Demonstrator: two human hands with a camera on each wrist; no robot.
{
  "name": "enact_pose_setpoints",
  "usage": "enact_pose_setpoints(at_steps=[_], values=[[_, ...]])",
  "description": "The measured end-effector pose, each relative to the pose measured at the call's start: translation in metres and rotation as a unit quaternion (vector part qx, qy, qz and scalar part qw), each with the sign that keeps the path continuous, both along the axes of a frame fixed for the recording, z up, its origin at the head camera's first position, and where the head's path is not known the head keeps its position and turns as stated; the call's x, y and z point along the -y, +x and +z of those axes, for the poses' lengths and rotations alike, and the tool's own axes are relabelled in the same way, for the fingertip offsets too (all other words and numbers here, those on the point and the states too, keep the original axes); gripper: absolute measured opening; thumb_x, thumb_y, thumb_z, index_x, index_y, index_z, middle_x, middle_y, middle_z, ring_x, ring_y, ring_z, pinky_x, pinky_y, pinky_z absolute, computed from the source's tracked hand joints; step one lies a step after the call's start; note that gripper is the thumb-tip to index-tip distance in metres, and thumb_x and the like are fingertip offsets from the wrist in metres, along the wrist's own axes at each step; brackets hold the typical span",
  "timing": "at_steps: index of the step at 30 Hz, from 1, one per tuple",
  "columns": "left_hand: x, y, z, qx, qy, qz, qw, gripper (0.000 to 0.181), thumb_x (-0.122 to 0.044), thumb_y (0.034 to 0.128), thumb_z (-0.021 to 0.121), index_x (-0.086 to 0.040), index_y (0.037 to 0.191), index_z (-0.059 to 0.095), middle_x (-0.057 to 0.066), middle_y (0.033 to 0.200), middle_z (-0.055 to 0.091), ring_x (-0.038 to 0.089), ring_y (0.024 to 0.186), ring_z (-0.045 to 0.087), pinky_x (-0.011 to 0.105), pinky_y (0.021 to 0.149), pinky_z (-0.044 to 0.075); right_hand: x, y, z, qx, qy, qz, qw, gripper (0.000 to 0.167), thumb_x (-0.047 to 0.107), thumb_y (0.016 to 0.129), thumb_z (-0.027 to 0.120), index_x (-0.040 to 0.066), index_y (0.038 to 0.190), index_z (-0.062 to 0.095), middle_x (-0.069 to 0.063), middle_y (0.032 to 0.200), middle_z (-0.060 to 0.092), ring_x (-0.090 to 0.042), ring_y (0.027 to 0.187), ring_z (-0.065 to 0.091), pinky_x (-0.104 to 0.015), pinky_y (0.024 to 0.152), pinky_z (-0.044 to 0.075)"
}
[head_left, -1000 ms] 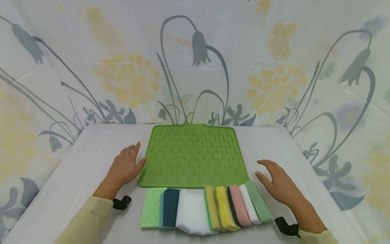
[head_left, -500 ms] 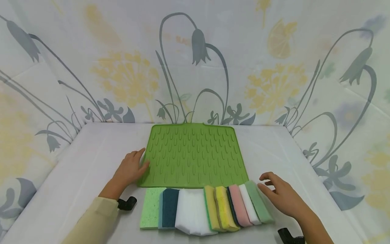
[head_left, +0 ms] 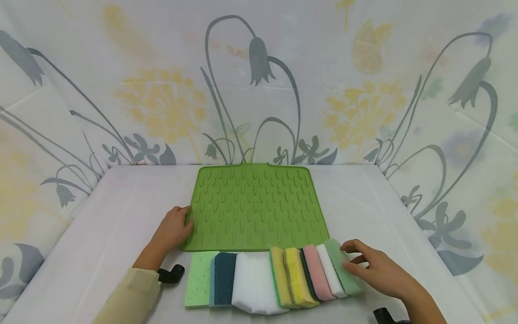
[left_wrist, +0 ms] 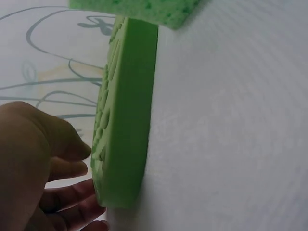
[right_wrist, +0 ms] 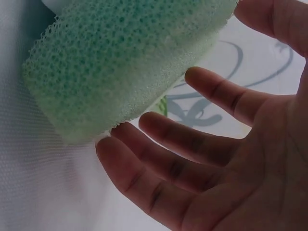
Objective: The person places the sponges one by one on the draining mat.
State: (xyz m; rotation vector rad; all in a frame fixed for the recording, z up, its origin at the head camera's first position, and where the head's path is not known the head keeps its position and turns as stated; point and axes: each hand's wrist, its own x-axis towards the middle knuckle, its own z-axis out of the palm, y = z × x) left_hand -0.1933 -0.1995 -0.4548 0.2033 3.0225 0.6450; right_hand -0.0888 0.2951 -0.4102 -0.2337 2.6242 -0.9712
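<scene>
A green ribbed mat [head_left: 259, 207] lies on the white table. My left hand [head_left: 171, 228] touches its left edge; in the left wrist view the hand [left_wrist: 43, 163] has thumb and fingertips at the corner of the mat [left_wrist: 130, 106], not gripping it. A row of sponges lies in front of the mat. At the row's right end is a pale green sponge [head_left: 343, 267], and my right hand [head_left: 378, 270] is beside it with relaxed, slightly bent fingers. The right wrist view has the right hand's [right_wrist: 226, 149] fingertips at the porous sponge's [right_wrist: 120, 62] edge, not wrapped round it.
The row also holds a speckled light green sponge [head_left: 201, 279], a dark blue one [head_left: 224, 279], a white block [head_left: 256, 283], yellow ones [head_left: 299, 276], a pink one [head_left: 318, 272] and a thin white one [head_left: 332, 270]. Flower-patterned cloth [head_left: 299, 27] hangs behind.
My left hand has come down and right to the mat's left edge. The right hand has moved down and in to the pale green sponge. Mat and sponges lie as before.
</scene>
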Motion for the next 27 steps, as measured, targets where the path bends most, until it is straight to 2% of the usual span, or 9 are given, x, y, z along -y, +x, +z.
enact_pose_setpoints(at_steps=[6, 14, 20, 27], values=[[0.000, 0.000, -0.002, -0.003, 0.014, 0.018, 0.9997, 0.044, -0.006, 0.0955, 0.045, 0.014, 0.134, 0.047, 0.033, 0.123, 0.051, 0.043, 0.112, 0.055, 0.052, 0.092, 0.049, 0.000, 0.000, -0.002, 0.021, -0.011, 0.000, 0.9997, 0.049, 0.042, 0.092, 0.063, 0.018, 0.132, 0.049, -0.012, 0.138, 0.053, -0.024, 0.102, 0.065, -0.036, 0.076, 0.053], [0.001, 0.002, -0.003, 0.005, 0.034, 0.036, 0.9988, 0.041, -0.003, 0.0950, 0.046, 0.013, 0.132, 0.050, 0.034, 0.124, 0.051, 0.046, 0.114, 0.054, 0.053, 0.091, 0.049, 0.001, 0.001, -0.005, 0.030, -0.039, -0.007, 0.9988, 0.053, 0.039, 0.090, 0.066, 0.016, 0.134, 0.048, -0.015, 0.140, 0.050, -0.021, 0.097, 0.065, -0.035, 0.073, 0.052], [0.000, 0.004, -0.001, -0.005, 0.037, 0.043, 0.9984, 0.038, -0.002, 0.0940, 0.048, 0.013, 0.129, 0.054, 0.033, 0.123, 0.053, 0.046, 0.113, 0.055, 0.053, 0.090, 0.050, 0.001, 0.002, -0.001, 0.018, -0.038, -0.014, 0.9990, 0.048, 0.037, 0.091, 0.066, 0.018, 0.132, 0.050, -0.012, 0.138, 0.052, -0.020, 0.098, 0.062, -0.035, 0.073, 0.051], [-0.003, 0.005, 0.001, -0.002, 0.029, 0.052, 0.9982, 0.036, -0.001, 0.0934, 0.050, 0.013, 0.126, 0.056, 0.031, 0.118, 0.057, 0.043, 0.108, 0.058, 0.051, 0.088, 0.051, 0.001, -0.002, 0.010, -0.022, -0.034, -0.006, 0.9992, 0.045, 0.036, 0.093, 0.064, 0.019, 0.132, 0.050, -0.008, 0.137, 0.054, -0.018, 0.101, 0.061, -0.026, 0.070, 0.052]])
